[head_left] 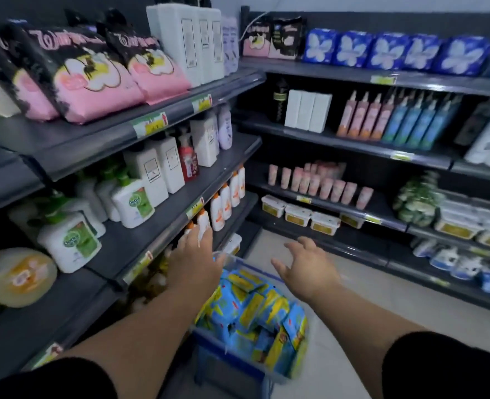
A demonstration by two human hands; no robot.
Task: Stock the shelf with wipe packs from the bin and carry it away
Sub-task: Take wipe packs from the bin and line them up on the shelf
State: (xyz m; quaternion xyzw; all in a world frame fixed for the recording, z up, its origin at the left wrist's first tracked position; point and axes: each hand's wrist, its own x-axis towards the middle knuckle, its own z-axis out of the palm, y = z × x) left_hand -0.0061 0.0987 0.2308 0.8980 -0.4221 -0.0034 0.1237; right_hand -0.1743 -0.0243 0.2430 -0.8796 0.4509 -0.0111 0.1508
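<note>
Hands come first: our left hand stretches its fingers flat toward 12 o'clock, holding nothing, with the tips at the front of a low shelf. Motion blur hides whether they touch anything there. Our right hand is spread wide and empty, hovering over the floor past the far end of the bin.

From both hands the wipe packs lie at 6 o'clock, back toward our body and lower down. They are blue and yellow and heaped loosely, filling the bin to its rim. The bin's long axis runs roughly from 12 to 6 o'clock, between our forearms. We judge the left hand slightly nearer, since its wrist passes over the bin's far left corner.

At 9 o'clock stands the left shelving, with white bottles with orange labels just beyond the left fingertips and pump bottles one tier higher. At 2 o'clock, well apart, a row of lidded tubs sits low on the facing unit. Nothing blocks the packs from above. We judge the crowded bottles to be the thing to avoid knocking when placing packs.
</note>
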